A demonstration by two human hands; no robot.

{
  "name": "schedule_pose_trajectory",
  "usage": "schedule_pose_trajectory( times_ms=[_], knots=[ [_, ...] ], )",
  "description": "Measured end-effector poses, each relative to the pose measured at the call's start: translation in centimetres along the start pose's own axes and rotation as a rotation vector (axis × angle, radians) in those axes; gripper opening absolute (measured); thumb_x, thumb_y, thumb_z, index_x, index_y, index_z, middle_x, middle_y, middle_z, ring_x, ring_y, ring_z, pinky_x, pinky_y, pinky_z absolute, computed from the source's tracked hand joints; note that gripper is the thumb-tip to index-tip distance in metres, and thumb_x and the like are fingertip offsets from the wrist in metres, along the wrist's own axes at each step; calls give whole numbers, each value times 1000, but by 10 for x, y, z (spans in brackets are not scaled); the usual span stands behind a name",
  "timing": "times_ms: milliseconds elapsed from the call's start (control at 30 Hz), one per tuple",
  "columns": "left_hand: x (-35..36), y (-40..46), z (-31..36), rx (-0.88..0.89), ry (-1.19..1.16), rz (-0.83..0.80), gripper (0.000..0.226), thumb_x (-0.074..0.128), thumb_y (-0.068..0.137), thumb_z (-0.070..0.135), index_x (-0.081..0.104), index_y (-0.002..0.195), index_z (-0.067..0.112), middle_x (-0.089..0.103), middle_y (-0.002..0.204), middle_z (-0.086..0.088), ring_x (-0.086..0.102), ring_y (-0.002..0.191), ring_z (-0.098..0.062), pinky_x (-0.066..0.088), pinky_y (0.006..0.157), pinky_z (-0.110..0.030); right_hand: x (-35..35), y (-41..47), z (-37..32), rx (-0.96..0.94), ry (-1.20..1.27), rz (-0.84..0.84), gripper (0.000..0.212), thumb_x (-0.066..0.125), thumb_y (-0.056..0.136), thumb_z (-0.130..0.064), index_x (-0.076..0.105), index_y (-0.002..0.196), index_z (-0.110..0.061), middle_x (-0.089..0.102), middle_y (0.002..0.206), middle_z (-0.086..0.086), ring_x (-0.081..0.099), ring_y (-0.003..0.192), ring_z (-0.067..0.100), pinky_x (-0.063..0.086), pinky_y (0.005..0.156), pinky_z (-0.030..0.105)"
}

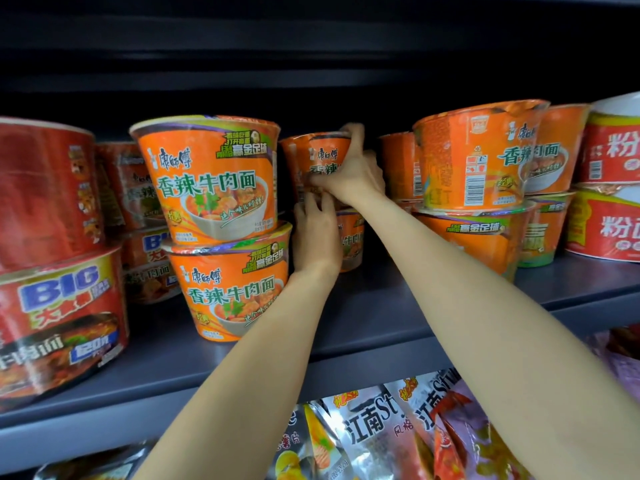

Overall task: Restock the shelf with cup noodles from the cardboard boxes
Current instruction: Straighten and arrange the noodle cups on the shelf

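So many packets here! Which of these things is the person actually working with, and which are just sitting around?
In the job:
- orange noodle cup, gripped by the right hand
- lower orange cup, behind the left hand
- shelf

Just sitting there:
- red noodle tubs
- snack bags below
- red-and-white tubs

We read 康师傅 and 香辣牛肉面 on the upper front orange cup (211,178) and again on the lower front orange cup (232,289) under it; each also bears a green patch ending in 赢金足球. The orange cup at the back (320,157) shows 康师傅 and part of 香辣. The big red tub (59,323) at left says BIG and 120. The red-and-white tubs (613,150) at right show 粉. The snack bags (377,431) below read 江南St.
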State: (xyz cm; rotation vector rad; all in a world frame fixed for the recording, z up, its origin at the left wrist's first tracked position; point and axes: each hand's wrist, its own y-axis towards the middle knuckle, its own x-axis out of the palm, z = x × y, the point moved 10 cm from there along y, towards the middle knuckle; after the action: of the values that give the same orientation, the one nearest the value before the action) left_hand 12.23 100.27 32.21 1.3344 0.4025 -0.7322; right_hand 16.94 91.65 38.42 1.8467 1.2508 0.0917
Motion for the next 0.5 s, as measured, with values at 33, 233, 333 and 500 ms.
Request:
schedule_pose_trajectory(
  times_ms=[33, 233, 333, 500],
  knots=[
    [0, 0, 0, 1, -4, 3, 58, 55, 88, 2, 31, 141, 4, 30, 144, -19, 31, 130, -35, 38, 100, -41, -3, 0, 1, 3, -25, 25, 86, 78, 73, -40, 21, 138, -33, 45, 129, 12, 55, 111, 32, 44, 78, 34],
    [-2, -1, 0, 6, -20, 9, 56, 55, 88, 3, 33, 140, 5, 31, 143, -18, 31, 130, -34, 38, 100, -41, -2, 1, 5, 9, -109, 2, 93, 76, 72, -47, 16, 143, -38, 41, 133, 15, 50, 118, 39, 47, 91, 46],
    [-3, -1, 0, 4, -22, 15, 59, 56, 86, 1, 32, 139, 4, 32, 142, -18, 31, 130, -35, 38, 99, -41, 1, 1, 4, -13, -85, -42, 97, 74, 73, -51, 10, 146, -44, 41, 135, 17, 49, 119, 40, 46, 95, 47],
    [-2, -3, 2, 23, -1, 1, 63, 59, 85, 2, 31, 140, 5, 31, 142, -17, 30, 130, -34, 40, 96, -40, -5, -19, 3, -78, -34, -56, 89, 64, 88, -37, 0, 149, -42, 40, 138, 21, 50, 120, 39, 45, 98, 46]
  ],
)
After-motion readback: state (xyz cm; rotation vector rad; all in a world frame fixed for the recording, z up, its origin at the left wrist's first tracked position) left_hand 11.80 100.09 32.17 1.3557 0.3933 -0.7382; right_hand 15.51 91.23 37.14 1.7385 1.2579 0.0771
